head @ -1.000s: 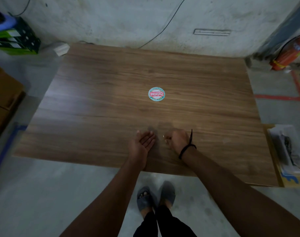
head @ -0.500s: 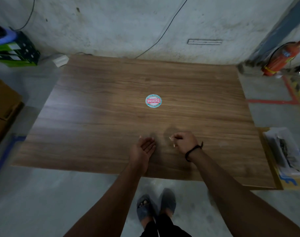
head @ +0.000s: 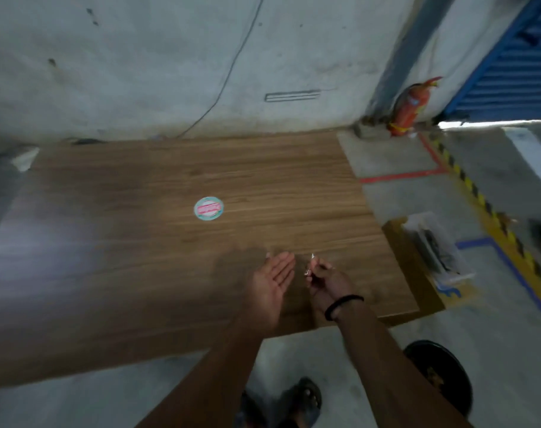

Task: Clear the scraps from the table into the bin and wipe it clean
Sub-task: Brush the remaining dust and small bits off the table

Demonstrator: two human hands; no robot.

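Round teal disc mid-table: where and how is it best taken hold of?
The disc lies flat on the table, with no raised side to pinch. Probably lift its near rim with a fingernail, coming from the person's side; the left hand is open.

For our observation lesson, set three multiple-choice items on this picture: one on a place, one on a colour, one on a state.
1. Where is the round sticker? A on the table; B on the floor; C on the wall.
2. What colour is the fire extinguisher? A blue; B red; C green.
3. How is the left hand? A open, palm up; B a fist; C gripping a cloth.
Answers: 1 A: it lies mid-table. 2 B: its body is red. 3 A: its fingers are straight, while the right hand pinches scraps.
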